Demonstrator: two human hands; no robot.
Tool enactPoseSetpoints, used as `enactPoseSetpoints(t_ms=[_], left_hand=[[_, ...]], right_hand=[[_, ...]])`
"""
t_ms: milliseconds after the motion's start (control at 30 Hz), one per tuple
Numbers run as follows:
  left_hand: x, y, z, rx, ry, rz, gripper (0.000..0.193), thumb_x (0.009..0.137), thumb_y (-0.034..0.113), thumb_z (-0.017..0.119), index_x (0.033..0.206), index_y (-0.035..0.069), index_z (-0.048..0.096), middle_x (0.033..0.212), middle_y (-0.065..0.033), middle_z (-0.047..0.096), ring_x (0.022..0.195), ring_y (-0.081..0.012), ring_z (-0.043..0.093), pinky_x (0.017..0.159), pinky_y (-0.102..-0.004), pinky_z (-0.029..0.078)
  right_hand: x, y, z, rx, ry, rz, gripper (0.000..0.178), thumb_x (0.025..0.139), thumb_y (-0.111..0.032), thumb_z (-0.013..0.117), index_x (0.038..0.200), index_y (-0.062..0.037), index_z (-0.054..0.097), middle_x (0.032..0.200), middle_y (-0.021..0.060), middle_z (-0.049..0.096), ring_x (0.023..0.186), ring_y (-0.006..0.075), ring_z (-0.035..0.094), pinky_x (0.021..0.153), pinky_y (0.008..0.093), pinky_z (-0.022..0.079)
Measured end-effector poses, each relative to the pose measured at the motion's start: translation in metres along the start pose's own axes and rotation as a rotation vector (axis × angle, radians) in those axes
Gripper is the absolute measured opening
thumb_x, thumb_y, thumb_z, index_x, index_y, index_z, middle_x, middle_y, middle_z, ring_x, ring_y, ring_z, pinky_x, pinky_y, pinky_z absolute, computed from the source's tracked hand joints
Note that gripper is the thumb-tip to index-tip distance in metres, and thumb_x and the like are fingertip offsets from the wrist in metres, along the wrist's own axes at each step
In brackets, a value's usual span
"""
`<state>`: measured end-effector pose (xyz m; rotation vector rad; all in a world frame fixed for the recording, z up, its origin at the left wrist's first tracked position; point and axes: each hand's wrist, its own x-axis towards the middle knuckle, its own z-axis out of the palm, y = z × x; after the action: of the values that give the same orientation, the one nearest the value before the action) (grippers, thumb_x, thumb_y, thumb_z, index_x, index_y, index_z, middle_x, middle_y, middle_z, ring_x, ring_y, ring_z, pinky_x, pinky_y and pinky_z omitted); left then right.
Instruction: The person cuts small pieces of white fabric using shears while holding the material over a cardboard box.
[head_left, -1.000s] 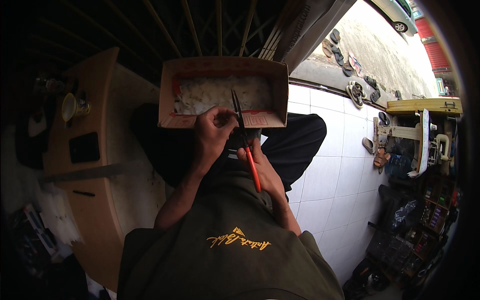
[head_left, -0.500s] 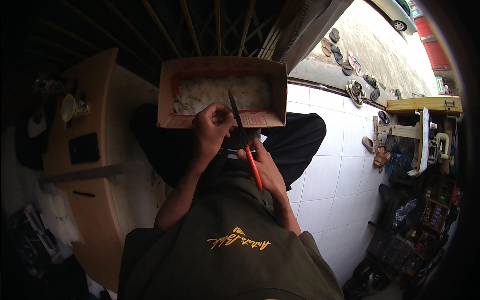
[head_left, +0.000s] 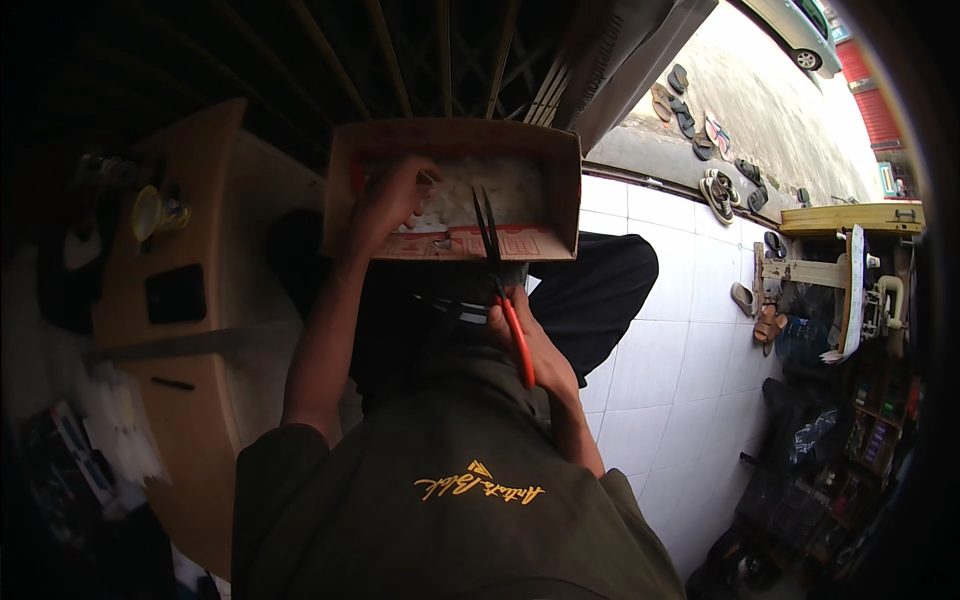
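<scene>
My right hand [head_left: 540, 350] grips long scissors [head_left: 518, 342] with red handles and dark blades. The blades point away from me, slightly parted, their tips over the near side of a cardboard box [head_left: 555, 240]. Inside the box lies a heap of white, fluffy-looking material [head_left: 510, 185], too blurred to name. My left hand [head_left: 398, 195] is in the left part of the box, above this heap. Its fingers are curved and apart, a little smeared, and I make out nothing between them.
The box stands by my crossed legs in black trousers [head_left: 620, 265]. Left is a wooden table [head_left: 190, 400] bearing a dark flat object [head_left: 175, 295] and a yellow cup [head_left: 148, 213]. White tiles [head_left: 640, 350] lie at right, with sandals and shoes [head_left: 718, 195] farther off.
My left hand has moved away from the scissors, forward and left into the box. The scissor blades, closed before, have parted a little. My right hand keeps its grip.
</scene>
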<state>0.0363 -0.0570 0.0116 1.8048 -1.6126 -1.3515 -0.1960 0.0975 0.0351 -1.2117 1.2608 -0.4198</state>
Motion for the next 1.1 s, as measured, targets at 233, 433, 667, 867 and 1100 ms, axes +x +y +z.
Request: enactPoseSetpoints(t_ms=[233, 433, 667, 867, 1100], left_hand=[[0.067, -0.066, 0.008, 0.91, -0.041, 0.305, 0.032, 0.08, 0.005, 0.073, 0.111, 0.007, 0.065, 0.111, -0.0125, 0.064, 0.098, -0.024, 0.066, 0.082, -0.0346, 0.054], [0.061, -0.055, 0.018, 0.821, -0.2, 0.199, 0.03, 0.082, 0.005, 0.069, 0.113, 0.005, 0.064, 0.111, -0.014, 0.065, 0.092, -0.0248, 0.067, 0.074, -0.0363, 0.055], [0.037, -0.009, -0.009, 0.322, -0.252, -0.121, 0.024, 0.088, 0.007, 0.064, 0.111, 0.003, 0.063, 0.104, -0.0127, 0.066, 0.084, -0.0194, 0.067, 0.065, -0.035, 0.055], [0.008, -0.018, -0.004, 0.102, 0.028, 0.31, 0.025, 0.082, 0.012, 0.075, 0.101, 0.0, 0.063, 0.092, -0.0099, 0.068, 0.091, -0.0192, 0.068, 0.078, -0.0334, 0.052], [-0.014, -0.023, -0.001, -0.248, 0.037, 0.314, 0.026, 0.084, 0.009, 0.074, 0.107, 0.002, 0.065, 0.097, -0.0097, 0.069, 0.093, -0.0171, 0.069, 0.076, -0.0282, 0.054]], right_hand=[[0.001, 0.0, 0.0, 0.042, -0.021, 0.039, 0.058, 0.1, -0.052, 0.049, 0.122, 0.0004, 0.037, 0.103, 0.0204, 0.056, 0.096, 0.0297, 0.058, 0.091, 0.0386, 0.044], [0.005, 0.007, 0.002, 0.138, -0.036, 0.023, 0.055, 0.1, -0.049, 0.049, 0.121, 0.0003, 0.038, 0.105, 0.0193, 0.057, 0.094, 0.0266, 0.056, 0.09, 0.0374, 0.044], [0.004, 0.008, -0.002, 0.074, -0.037, 0.027, 0.056, 0.1, -0.049, 0.05, 0.122, 0.0002, 0.038, 0.106, 0.021, 0.057, 0.097, 0.0277, 0.056, 0.091, 0.037, 0.044], [0.004, 0.011, 0.001, 0.067, 0.043, -0.03, 0.033, 0.103, -0.034, 0.049, 0.118, -0.0056, 0.042, 0.083, 0.0021, 0.043, 0.075, 0.0117, 0.04, 0.072, 0.0272, 0.04], [0.004, 0.008, 0.0, 0.035, 0.021, 0.046, 0.05, 0.1, -0.047, 0.05, 0.121, -0.0022, 0.04, 0.096, 0.0152, 0.053, 0.087, 0.0251, 0.052, 0.082, 0.0351, 0.043]])
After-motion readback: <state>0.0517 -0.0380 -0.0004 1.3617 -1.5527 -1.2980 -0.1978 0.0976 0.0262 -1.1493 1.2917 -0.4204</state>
